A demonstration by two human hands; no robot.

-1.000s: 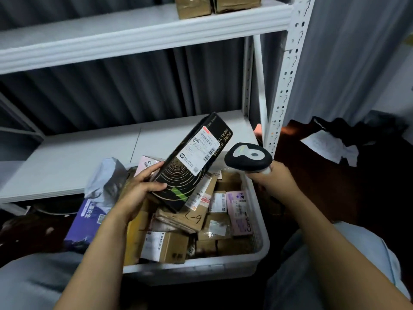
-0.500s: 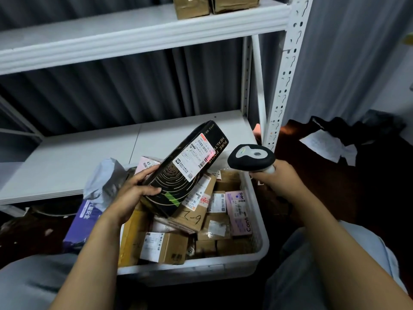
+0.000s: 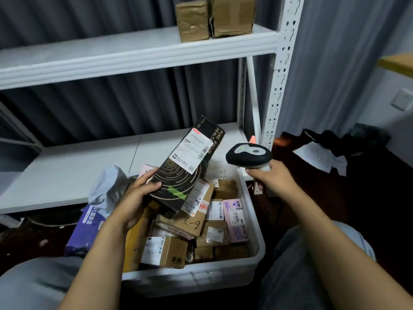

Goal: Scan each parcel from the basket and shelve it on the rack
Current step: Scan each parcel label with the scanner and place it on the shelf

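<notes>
The rack (image 3: 138,57) fills the upper half of the frame, with two brown cartons (image 3: 214,16) on its top shelf at upper centre; the white basket (image 3: 194,278), low in the centre, is heaped with parcels. Over the last half second the long black box (image 3: 178,175) has come back up out of the basket and tipped steeper, its top end now at mid-frame; its white label (image 3: 194,151) faces up and right, toward the scanner (image 3: 248,155) just beside it at centre right. I'd say the scan of this parcel is under way and the shelving has yet to come; an orange glow shows just above the scanner, though I can't tell where the beam lands. The left hand (image 3: 136,202) grips the box's lower end, thumb across the front and fingers curled behind; the right hand (image 3: 272,177) is wrapped tight round the scanner's handle.
</notes>
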